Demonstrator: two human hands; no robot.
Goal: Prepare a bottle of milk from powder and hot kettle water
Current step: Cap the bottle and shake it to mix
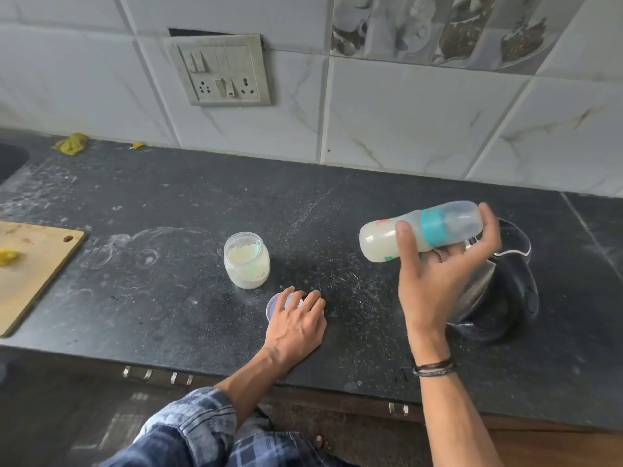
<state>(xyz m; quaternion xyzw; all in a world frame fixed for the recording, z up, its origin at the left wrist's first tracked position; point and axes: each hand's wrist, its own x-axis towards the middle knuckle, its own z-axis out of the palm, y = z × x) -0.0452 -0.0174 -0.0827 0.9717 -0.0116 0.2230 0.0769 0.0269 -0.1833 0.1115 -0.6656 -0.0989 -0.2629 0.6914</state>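
My right hand [438, 278] grips a baby bottle [381, 239] lying almost sideways in the air, its clear cap pointing right. The bottle has a teal collar and holds cloudy white milk. Behind that hand stands the steel kettle [499, 298] with a black handle and base. An open glass jar of milk powder [246, 261] with a pale green scoop inside stands mid-counter. My left hand [296, 321] rests with spread fingers on the jar's pale lid [274, 306], which lies flat on the black counter [168, 264].
A wooden cutting board [33, 274] with a yellow scrap lies at the left. A yellow cloth [71, 143] sits by the tiled wall near the sink [10, 160]. A socket plate [220, 70] is on the wall. The counter's front edge runs below my hands.
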